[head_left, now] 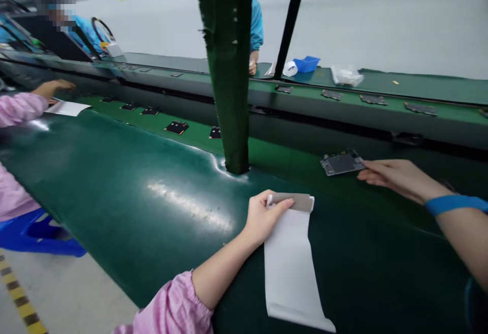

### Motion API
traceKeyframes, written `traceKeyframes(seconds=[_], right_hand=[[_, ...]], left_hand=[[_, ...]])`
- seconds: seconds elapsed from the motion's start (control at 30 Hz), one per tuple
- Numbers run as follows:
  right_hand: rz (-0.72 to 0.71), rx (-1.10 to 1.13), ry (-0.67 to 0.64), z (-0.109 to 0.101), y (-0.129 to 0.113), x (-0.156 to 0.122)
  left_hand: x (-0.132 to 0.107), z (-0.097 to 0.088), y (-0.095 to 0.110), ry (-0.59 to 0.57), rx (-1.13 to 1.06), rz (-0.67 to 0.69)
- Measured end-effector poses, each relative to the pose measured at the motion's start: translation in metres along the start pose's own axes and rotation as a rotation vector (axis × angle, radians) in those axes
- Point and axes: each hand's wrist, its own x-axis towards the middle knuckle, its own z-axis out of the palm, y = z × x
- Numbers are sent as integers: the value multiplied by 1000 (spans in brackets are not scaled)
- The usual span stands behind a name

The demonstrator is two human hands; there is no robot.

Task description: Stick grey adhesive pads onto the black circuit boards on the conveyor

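Observation:
My left hand (261,217) grips the top of a long white paper strip (290,268), its thumb pressed on a grey band (301,202) across the upper end. The strip hangs down over the green mat, and its lower end curls. Off to the right, my right hand (400,177) pinches the right edge of a circuit board (342,164) with a large grey face. That board is over the green conveyor belt; whether it touches the belt, I cannot tell. A blue band (457,203) circles my right wrist.
A green-wrapped post (232,69) rises between bench and belt. Several dark boards (177,127) lie along the belt. More boards (373,99) line a raised far track. Beyond are a blue bin (307,64) and co-workers. At left, a co-worker's hand (55,87) is by a white sheet (72,108).

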Motion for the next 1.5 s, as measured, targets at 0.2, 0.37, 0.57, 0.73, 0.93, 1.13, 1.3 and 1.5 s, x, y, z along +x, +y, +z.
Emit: traceKeyframes(seconds=[0.2,0.37,0.57,0.73,0.93,1.13,1.3,1.5], right_hand=[[-67,-201,21,11,-14,-51],[-498,43,-180,40,-53,-81],[-567,139,-274,53,-53,-83],[-594,172,-291,52,-50,-83],[-644,107,-196,54,-55,-87],[-595,137,-3,52,-69,-59],[-761,14,-111,81,-123,14],[-750,-85,-209,132,-178,85]], left_hand=[[-1,-1,0,9,66,-16],[0,1,1,39,101,-26],[1,1,1,42,99,-50],[0,1,2,36,95,-47],[0,2,3,37,89,-42],[0,2,2,56,61,-92],[0,2,0,73,66,-56],[0,2,1,49,64,-27]])
